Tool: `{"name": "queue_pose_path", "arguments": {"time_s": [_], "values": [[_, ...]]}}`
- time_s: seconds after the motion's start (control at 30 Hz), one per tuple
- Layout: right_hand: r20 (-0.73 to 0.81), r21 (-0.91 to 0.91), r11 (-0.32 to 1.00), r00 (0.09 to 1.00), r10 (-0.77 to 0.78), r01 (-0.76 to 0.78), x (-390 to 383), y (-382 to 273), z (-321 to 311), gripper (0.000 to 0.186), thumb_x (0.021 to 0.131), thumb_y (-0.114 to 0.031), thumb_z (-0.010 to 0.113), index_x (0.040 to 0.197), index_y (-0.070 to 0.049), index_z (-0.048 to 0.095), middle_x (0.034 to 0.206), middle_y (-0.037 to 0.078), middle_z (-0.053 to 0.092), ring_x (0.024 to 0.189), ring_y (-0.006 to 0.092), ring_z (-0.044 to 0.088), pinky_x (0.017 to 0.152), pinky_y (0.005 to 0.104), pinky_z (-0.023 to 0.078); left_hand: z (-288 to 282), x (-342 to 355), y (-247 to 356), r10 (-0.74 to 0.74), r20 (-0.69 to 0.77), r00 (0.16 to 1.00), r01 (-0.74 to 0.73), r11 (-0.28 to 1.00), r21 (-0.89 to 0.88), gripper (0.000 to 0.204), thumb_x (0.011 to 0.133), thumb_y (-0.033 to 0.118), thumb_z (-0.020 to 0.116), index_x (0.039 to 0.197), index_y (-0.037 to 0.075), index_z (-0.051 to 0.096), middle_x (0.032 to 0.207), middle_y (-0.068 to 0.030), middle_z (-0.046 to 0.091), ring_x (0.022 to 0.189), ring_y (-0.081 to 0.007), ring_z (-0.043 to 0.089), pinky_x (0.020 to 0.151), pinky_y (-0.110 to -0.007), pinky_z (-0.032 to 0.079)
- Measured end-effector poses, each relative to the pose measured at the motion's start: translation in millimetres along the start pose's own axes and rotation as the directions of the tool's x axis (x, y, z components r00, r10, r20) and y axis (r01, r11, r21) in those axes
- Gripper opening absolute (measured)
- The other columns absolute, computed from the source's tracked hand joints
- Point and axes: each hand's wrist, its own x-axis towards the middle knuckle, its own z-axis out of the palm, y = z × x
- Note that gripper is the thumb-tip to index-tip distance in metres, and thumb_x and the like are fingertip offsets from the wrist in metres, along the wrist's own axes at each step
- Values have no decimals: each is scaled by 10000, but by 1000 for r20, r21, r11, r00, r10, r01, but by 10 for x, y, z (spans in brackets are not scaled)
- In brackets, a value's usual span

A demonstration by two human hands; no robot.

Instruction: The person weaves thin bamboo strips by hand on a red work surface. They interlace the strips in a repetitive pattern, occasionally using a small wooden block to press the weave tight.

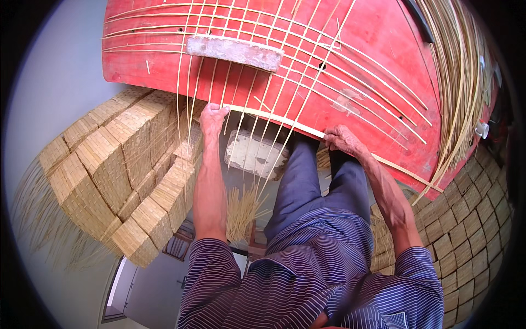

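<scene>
A red tabletop (pixel 139 68) spreads before me, with thin pale reed strips (pixel 296 46) laid crosswise in an open grid. A worn pinkish-white block (pixel 234 52) lies across the grid. Several strips hang over the near edge. Along that edge runs a flat pale strip (pixel 274 117), stretched between my hands. My left hand (pixel 213 118) pinches its left end between thumb and fingers. My right hand (pixel 345 139) is closed over it farther right, at the table's edge, with its fingertips partly hidden. The strip continues past that hand toward the right corner.
A long bundle of loose reeds (pixel 460 71) lies along the table's right side, near a black bar-like object (pixel 419 21) and a small white cup-like object (pixel 481 130). Woven straw boxes (pixel 93 159) are stacked at left, with more woven pieces (pixel 466 236) at right. A chipped whitish slab (pixel 256 154) sits below the edge.
</scene>
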Motion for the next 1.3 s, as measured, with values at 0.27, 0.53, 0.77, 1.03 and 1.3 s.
{"name": "queue_pose_path", "arguments": {"time_s": [0.27, 0.53, 0.77, 1.03, 1.3], "values": [[48, -52, 999, 999, -4, 6, 59, -176, 37, 217, 984, -188, 547, 893, -25, 657, 737, 14, 636, 616, 100, 602, 574, 265, 504, -92, -169, 202, -140, 115, 983, 170, 932, -320, 300, 876, 261, 729, 1027, 9, 667, 846, -95, 697, 734, -154, 685, 618, -280, 545], [30, -98, 993, 998, -56, 58, 164, -197, 155, 220, 976, -170, 561, 873, 7, 640, 737, 36, 623, 624, 116, 597, 594, 288, 506, -282, 39, 66, -174, 113, 978, 206, 745, -635, 217, 939, 174, 665, 1095, 33, 611, 870, -64, 673, 705, -153, 672, 623, -276, 566], [-13, -105, 993, 998, -60, 58, 4, 108, -27, 170, 906, -109, 558, 896, 27, 660, 716, 84, 656, 623, 163, 624, 618, 347, 521, -312, 103, 346, 618, -386, 685, -299, 722, 624, 311, 858, 259, 742, 1043, 25, 657, 856, -104, 696, 755, -266, 670, 715, -411, 529], [32, 39, 999, 999, -17, 16, 104, 80, 27, 205, 967, -160, 556, 920, 1, 673, 678, 54, 631, 565, 132, 613, 533, 302, 507, -628, 462, 6, 80, -14, 997, -81, 991, -103, 381, 839, 294, 762, 1070, 3, 672, 902, -62, 695, 733, -126, 635, 691, -289, 522], [55, -20, 1000, 998, -22, 23, 163, -94, 92, 205, 978, -180, 560, 919, -15, 664, 660, 51, 610, 530, 132, 614, 508, 307, 515, -850, 654, 24, -213, 210, 954, 295, 785, -545, 272, 960, 223, 660, 1147, 38, 595, 941, -93, 699, 773, -195, 703, 635, -323, 579]]}}
